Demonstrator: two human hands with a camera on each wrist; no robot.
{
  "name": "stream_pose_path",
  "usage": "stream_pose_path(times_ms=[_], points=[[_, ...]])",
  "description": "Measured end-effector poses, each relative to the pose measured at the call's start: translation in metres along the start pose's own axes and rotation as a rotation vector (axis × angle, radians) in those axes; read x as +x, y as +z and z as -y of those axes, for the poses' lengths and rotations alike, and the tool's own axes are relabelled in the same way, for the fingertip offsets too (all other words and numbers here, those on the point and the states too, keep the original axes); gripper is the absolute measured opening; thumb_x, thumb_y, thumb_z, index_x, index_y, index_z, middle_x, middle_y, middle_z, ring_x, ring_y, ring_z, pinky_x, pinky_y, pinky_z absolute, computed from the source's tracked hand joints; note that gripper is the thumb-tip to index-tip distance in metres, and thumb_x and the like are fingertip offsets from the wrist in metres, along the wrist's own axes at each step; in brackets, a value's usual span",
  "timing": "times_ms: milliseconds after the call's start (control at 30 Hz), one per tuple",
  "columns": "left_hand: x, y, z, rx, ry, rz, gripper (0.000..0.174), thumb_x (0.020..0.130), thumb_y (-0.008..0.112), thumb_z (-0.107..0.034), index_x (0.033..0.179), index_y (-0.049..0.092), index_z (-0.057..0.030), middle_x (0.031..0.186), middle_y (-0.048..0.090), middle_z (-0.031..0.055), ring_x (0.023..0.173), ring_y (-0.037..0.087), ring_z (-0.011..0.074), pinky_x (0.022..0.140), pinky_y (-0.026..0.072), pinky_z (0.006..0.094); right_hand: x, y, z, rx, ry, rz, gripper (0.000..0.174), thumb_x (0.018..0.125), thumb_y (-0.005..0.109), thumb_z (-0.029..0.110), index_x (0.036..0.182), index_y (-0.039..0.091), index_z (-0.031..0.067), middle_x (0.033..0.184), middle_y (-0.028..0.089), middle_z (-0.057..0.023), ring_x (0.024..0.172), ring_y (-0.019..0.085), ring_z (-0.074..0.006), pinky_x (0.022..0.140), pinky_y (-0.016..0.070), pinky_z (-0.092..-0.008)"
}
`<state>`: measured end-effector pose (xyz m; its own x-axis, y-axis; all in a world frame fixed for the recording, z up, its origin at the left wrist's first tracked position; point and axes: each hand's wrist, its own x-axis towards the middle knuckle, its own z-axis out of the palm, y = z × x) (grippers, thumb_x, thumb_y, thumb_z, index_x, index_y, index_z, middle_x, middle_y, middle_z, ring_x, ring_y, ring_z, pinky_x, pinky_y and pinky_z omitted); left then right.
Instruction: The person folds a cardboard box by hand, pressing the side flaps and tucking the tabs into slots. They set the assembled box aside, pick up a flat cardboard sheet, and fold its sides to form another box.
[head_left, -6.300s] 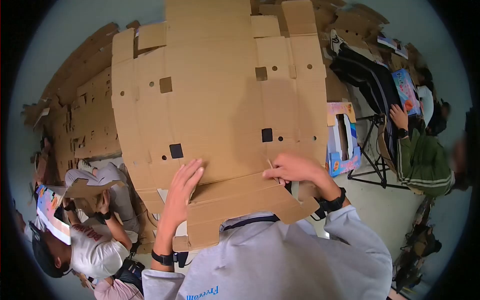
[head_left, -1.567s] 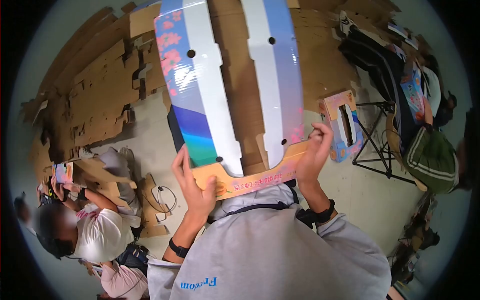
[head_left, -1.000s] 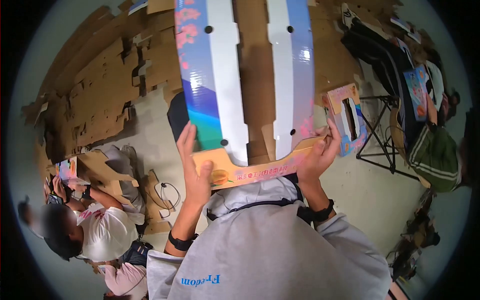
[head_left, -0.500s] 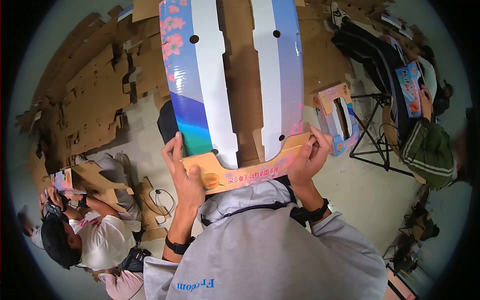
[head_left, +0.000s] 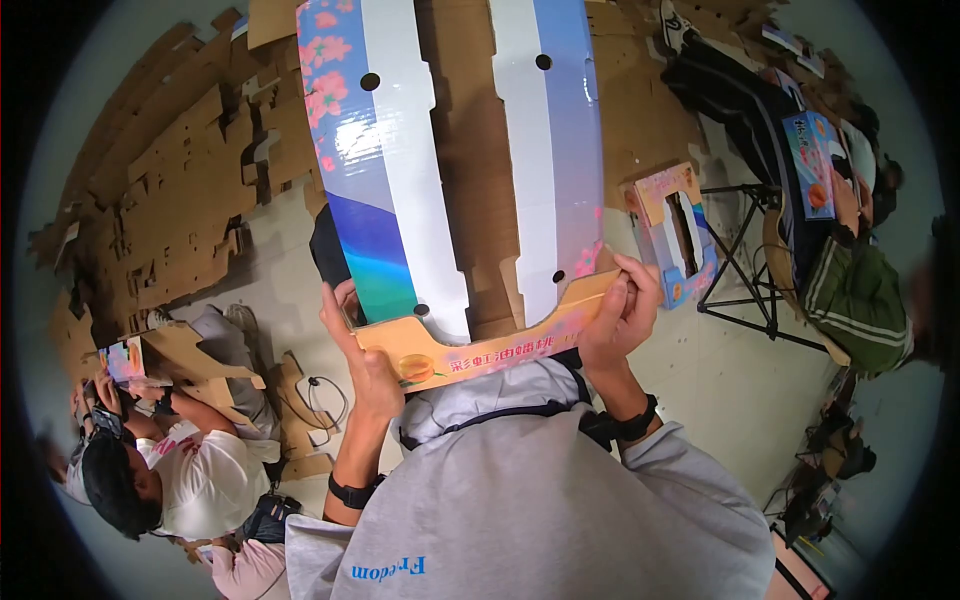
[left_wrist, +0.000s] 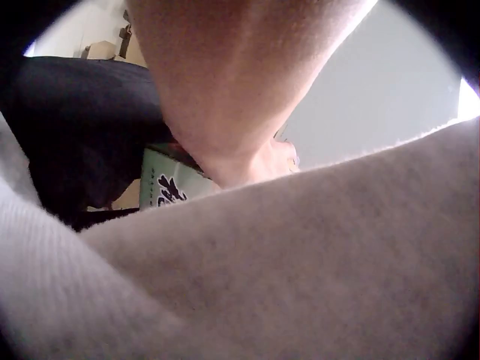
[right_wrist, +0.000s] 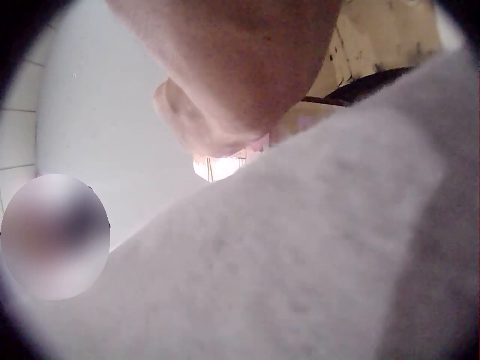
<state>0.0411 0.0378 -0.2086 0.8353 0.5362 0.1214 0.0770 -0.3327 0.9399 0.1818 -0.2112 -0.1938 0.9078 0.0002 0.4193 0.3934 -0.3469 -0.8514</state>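
In the head view a cardboard fruit box point(head_left: 395, 200), printed with pink blossoms, stands in front of me. A long slot between two white flaps point(head_left: 415, 170) shows its brown inside. Across its near end runs an orange panel point(head_left: 500, 360) with a fruit picture and pink characters. My left hand point(head_left: 365, 360) holds the near left corner, one finger extended along the side and another bent behind it. My right hand point(head_left: 615, 325) pinches the panel's right end between thumb and finger. In the left wrist view the box's green side point(left_wrist: 161, 176) shows beside the hand, partly covered by a sleeve.
A finished-looking box point(head_left: 685, 240) stands to the right by a black folding stool frame point(head_left: 745, 265). Flat cardboard sheets point(head_left: 170, 190) cover the floor at left. A person in white point(head_left: 205, 460) works at left, another in green point(head_left: 860, 300) at right. A cable point(head_left: 325, 405) lies on the floor.
Six seconds ago a flat brown sheet lay before me; now a folded box with its printed side outward stands there. Lately the box shifted slightly left, and my left thumb slid off the orange panel's face.
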Motion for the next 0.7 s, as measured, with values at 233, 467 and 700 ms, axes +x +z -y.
stream_pose_path(times_ms=[233,467,700], points=[[0.012,-0.004,-0.013,0.113,-0.028,0.077,0.104,0.102,0.018,-0.077,0.158,0.033,0.0096,0.149,0.03,0.0261,0.143,0.03,0.0381,0.121,0.0223,0.0507,0.016,0.004,0.013,0.032,0.186,0.062,0.022,0.103,0.053,0.006,0.117,0.066,-0.0054,0.1,0.056,-0.0083,0.085,0.054,-0.0147,0.074,0.0452,-0.0268],[0.019,0.0,-0.027,0.077,-0.049,0.069,0.096,0.105,0.027,-0.07,0.157,0.034,0.0104,0.152,0.03,0.0259,0.145,0.03,0.0378,0.123,0.0219,0.0498,0.033,0.007,0.004,0.137,0.238,0.176,0.017,0.104,0.054,0.006,0.116,0.063,-0.0028,0.11,0.057,-0.0082,0.1,0.056,-0.016,0.092,0.0452,-0.0288],[0.025,-0.003,-0.024,0.067,0.023,0.133,0.09,0.107,0.026,-0.068,0.158,0.037,0.0051,0.157,0.029,0.0242,0.148,0.031,0.0396,0.124,0.0244,0.0496,0.029,0.015,-0.003,0.242,0.347,0.186,0.034,0.108,0.045,0.012,0.138,0.051,-0.0028,0.127,0.056,-0.0123,0.119,0.053,-0.0204,0.109,0.039,-0.0343]])
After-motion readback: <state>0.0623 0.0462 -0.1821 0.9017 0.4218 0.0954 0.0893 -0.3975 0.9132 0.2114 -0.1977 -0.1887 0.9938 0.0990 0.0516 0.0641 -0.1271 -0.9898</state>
